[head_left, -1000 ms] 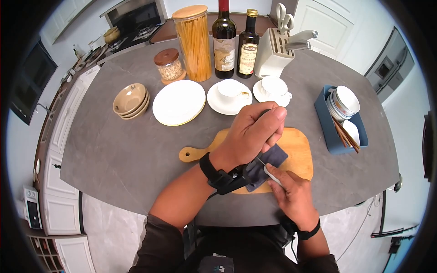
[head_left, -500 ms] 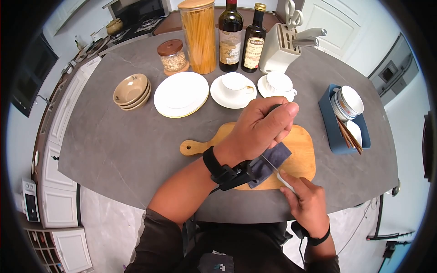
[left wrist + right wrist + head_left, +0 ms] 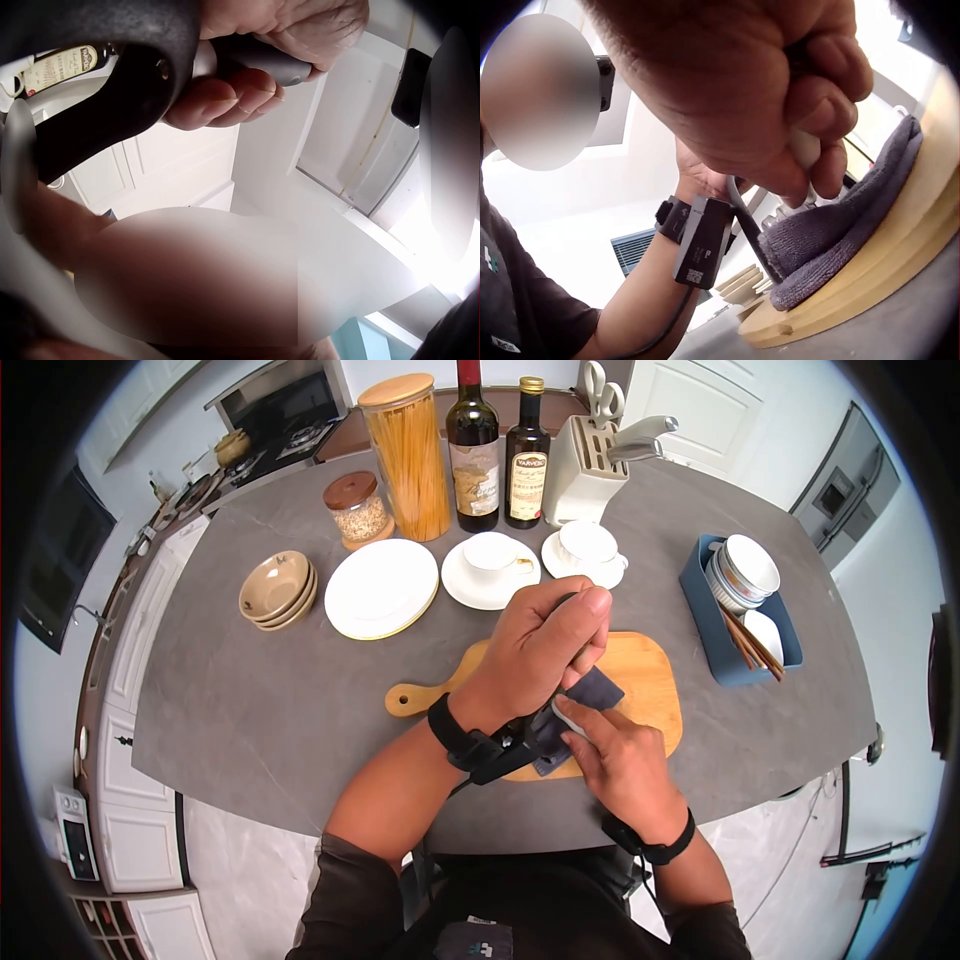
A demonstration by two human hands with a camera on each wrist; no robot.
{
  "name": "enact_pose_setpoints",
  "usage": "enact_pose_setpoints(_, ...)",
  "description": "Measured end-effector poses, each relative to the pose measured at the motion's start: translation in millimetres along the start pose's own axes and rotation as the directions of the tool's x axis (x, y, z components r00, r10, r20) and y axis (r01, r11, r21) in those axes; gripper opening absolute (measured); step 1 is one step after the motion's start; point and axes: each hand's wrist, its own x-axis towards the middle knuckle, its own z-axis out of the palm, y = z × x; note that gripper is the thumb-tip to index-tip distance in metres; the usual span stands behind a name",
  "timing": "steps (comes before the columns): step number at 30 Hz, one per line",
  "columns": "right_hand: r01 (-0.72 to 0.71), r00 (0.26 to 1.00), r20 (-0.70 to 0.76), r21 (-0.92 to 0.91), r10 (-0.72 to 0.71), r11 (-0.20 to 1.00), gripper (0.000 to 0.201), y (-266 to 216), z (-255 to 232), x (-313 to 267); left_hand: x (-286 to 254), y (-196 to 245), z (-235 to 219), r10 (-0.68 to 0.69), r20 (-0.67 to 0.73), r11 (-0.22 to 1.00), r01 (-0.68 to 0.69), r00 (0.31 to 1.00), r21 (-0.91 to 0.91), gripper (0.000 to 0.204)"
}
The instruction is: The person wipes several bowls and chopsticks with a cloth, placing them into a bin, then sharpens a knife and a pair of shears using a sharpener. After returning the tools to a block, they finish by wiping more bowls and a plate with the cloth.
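Note:
My left hand [image 3: 540, 650] grips the dark handle [image 3: 262, 60] of what looks like a knife sharpener, its black curved guard [image 3: 142, 97] reaching down below the fist. It stands over a folded grey-purple cloth [image 3: 597, 688] on the wooden cutting board [image 3: 652, 695]. In my right hand [image 3: 635, 765] is a knife, held by its white handle [image 3: 805, 146], with the thumb and forefinger close beside the sharpener. The knife's blade is mostly hidden by the left hand and wrist in the head view.
Behind the board stand white plates [image 3: 380, 588], two cups on saucers [image 3: 490, 595], two dark bottles [image 3: 526, 470], a pasta jar [image 3: 408, 470] and a knife block [image 3: 583, 475]. Brown bowls [image 3: 272, 585] are stacked at left. A blue bin [image 3: 712, 635] with bowls and chopsticks is at right.
The right hand first drew the knife back toward the body, baring its blade, then moved it forward again close to the left hand. The left hand keeps its grip over the cloth.

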Motion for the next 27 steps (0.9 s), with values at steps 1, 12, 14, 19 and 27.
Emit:
enact_pose_setpoints(1,0.011,1.0,-0.014,-0.011,-0.011,1.0,0.041,-0.4,-2.7,-4.5,0.4,0.5,-0.3,0.009,0.003,1.0,-0.009,1.0,0.001,0.049)
enact_pose_setpoints(12,-0.107,0.992,0.068,-0.028,0.108,0.994,0.052,-8.2,-37.5,-49.7,-0.2,5.6,1.8,-0.019,-0.028,1.0,0.019,0.999,0.021,0.047)
enact_pose_setpoints(14,-0.1,0.992,0.074,-0.034,0.103,0.994,0.052,-7.6,-40.5,-50.5,0.1,5.1,1.1,-0.03,-0.046,0.999,0.03,0.999,0.015,0.047)
enact_pose_setpoints(19,-0.072,0.994,0.077,-0.074,0.078,0.995,0.047,-8.5,-29.7,-26.8,0.8,3.4,0.5,-0.023,-0.027,1.0,0.024,0.999,0.014,0.047)
enact_pose_setpoints(27,-0.004,1.0,0.026,0.013,0.003,1.0,0.04,-1.6,0.6,10.7,0.3,-0.7,-1.7,-0.007,-0.009,1.0,0.007,1.0,0.014,0.049)
